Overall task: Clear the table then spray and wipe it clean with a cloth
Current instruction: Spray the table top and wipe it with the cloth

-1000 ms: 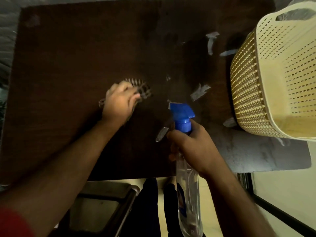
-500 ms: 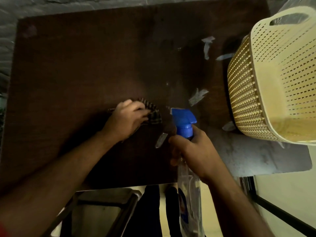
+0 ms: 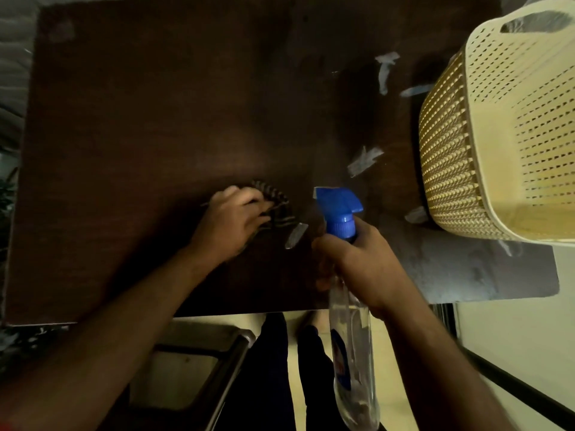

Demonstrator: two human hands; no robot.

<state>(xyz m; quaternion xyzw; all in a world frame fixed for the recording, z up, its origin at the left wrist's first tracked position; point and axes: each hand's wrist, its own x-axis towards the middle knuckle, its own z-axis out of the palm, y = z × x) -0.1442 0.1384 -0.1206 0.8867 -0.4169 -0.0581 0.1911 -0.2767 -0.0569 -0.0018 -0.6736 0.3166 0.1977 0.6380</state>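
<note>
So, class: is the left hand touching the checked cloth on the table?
Touching. The head view shows the left hand pressed on top of the checked cloth, fingers curled over it, with no gap visible between them.

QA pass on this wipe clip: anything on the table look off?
Yes. Pale scraps lie scattered over the table's right half, between the cloth and the basket, though the left hand is wiping and the right hand holds the sprayer. Clearing looks unfinished.
</note>
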